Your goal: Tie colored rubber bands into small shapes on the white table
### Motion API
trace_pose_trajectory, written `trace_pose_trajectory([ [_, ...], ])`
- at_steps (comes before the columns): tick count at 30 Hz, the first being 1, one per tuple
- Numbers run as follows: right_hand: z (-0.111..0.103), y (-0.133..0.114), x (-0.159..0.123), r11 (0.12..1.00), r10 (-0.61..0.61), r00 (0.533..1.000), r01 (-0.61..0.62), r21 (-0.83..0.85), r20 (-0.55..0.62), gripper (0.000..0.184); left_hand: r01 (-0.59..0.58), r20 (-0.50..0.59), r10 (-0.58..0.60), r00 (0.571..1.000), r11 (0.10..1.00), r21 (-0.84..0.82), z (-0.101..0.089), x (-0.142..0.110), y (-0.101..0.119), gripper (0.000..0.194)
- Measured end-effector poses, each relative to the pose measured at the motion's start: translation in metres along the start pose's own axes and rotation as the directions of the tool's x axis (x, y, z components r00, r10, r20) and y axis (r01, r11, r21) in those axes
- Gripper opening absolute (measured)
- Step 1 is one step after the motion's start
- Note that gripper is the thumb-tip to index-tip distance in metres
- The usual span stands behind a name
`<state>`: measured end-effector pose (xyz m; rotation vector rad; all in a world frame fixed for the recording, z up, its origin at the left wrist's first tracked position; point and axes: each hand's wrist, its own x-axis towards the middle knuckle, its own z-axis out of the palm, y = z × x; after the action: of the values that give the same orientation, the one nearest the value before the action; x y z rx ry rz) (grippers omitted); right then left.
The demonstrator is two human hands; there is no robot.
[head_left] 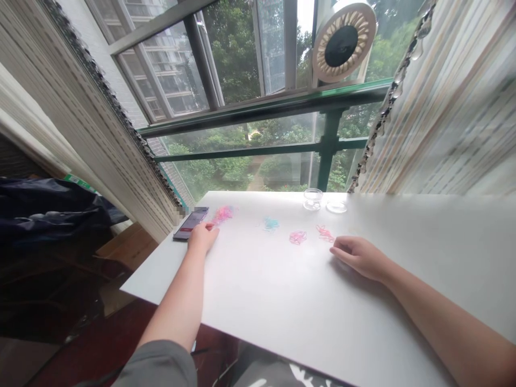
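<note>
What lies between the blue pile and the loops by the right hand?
A small pink pile lies between the blue pile and the reddish loops by the right hand, as the head view shows.

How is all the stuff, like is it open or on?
Phone: lying flat, screen seems lit
Clear jar: upright, looks open
Clear lid: looks off, beside the jar
Four colourful piles: loose, separate
Curtains: drawn aside
Round fan: can't tell if on
</note>
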<state>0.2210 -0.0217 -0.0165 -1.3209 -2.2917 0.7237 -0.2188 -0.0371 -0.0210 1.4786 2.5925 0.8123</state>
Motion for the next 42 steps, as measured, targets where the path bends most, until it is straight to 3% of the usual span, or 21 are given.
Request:
trace_pose_trajectory([
  [8, -0.002, -0.001, -0.001, 1.0, 0.023, 0.999, -0.022, -0.004, 0.031, 0.03, 0.04, 0.006, -0.041, 0.999, 0.996, 0.08, 0.0, 0.003, 0.008, 0.023],
  [20, -0.002, 0.0, 0.0, 0.999, 0.04, 0.998, -0.039, -0.006, 0.042, 0.029, 0.007, -0.028, -0.006, 1.0, 0.999, 0.043, -0.003, -0.001, 0.01, 0.02],
  [26, -0.001, 0.001, 0.0, 0.999, 0.035, 0.999, -0.034, -0.014, 0.035, 0.029, -0.021, -0.063, 0.019, 0.998, 0.999, -0.037, -0.005, -0.003, 0.013, 0.019],
  [30, -0.001, 0.0, 0.0, 0.999, 0.034, 0.999, -0.034, -0.002, 0.029, 0.028, -0.097, -0.073, 0.086, 0.994, 0.979, -0.179, 0.0, -0.008, 0.019, 0.02],
  [37, 0.0, -0.001, 0.001, 1.0, 0.018, 1.0, -0.018, 0.009, 0.011, 0.026, -0.261, 0.03, 0.316, 0.948, 0.83, -0.493, 0.018, -0.038, 0.064, 0.022],
  [42, 0.001, -0.003, 0.002, 0.999, 0.005, 1.0, -0.005, 0.043, 0.002, 0.023, -0.358, 0.162, 0.521, 0.838, 0.749, -0.558, 0.023, -0.071, 0.112, 0.021],
])
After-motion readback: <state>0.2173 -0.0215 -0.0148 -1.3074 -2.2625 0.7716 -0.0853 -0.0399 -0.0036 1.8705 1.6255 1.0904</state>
